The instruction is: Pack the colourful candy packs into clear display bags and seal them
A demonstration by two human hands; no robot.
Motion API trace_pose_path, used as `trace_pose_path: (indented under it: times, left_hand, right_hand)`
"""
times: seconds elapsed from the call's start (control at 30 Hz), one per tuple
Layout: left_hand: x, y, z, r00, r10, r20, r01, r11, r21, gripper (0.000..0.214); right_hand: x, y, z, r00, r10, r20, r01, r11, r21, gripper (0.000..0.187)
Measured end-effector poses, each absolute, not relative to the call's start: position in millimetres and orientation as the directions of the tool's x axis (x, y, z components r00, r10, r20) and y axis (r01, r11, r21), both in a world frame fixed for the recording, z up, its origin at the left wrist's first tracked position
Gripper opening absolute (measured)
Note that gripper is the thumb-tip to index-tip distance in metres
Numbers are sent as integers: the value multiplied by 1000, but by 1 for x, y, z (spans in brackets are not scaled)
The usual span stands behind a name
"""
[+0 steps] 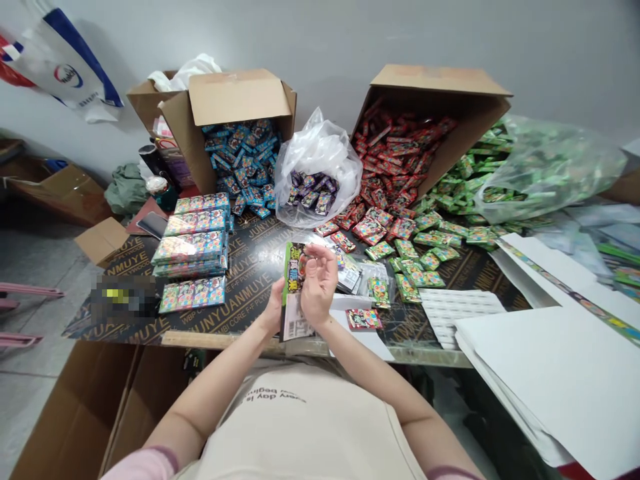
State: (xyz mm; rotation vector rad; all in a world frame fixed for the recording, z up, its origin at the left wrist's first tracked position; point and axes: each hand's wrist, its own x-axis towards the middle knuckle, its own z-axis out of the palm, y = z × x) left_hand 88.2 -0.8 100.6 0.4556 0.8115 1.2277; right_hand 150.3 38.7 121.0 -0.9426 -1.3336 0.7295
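Note:
A printed pouch [292,321], green and dark at the top with a pale lower panel, stands upright before me at the table's front edge. My left hand [273,308] grips it by its left side. Across its front lies my right hand [319,285], cupped, with the fingers extended and loosely bent; nothing shows between them. Just right of my hands are a clear plastic sleeve [350,279], a red small packet [363,319] and several green small packets [407,287]. Left of them stands a stack of wrapped multi-packs [190,240].
Behind are a carton of blue packets [235,80], a clear bag of purple packets [320,157], a carton of red packets [440,77] and a bag of green packets [555,160]. White sheets [560,373] overhang the right front. A phone [153,225] lies at left.

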Motion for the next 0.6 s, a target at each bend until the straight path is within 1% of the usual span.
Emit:
trace_pose_path:
  times: [0.1,0.17,0.23,0.33,0.43,0.5,0.6]
  left_hand:
    - [83,-6,97,80,957,-277,-638,263,723,76]
    - [77,-8,97,148,958,-245,-622,283,730,75]
    - [70,-9,98,238,953,-189,-581,295,758,75]
    - [59,-8,98,292,949,-116,-499,255,829,74]
    - [49,-9,95,304,945,-118,-456,254,853,77]
    - [44,-11,94,302,945,-128,-454,261,852,84]
    - [37,-14,97,291,951,-107,-419,227,879,85]
  right_hand:
    - [157,39,130,121,853,508,115,497,-860,20]
    - [165,44,134,109,837,537,166,517,-840,15]
    - [175,50,136,55,837,544,196,525,-828,16]
    - [190,61,137,-105,851,514,197,524,-828,24]
    - [203,71,140,-291,820,494,175,553,-815,28]
    - [210,75,143,-445,750,489,164,605,-779,33]
    - [219,78,146,-699,582,415,137,679,-721,35]
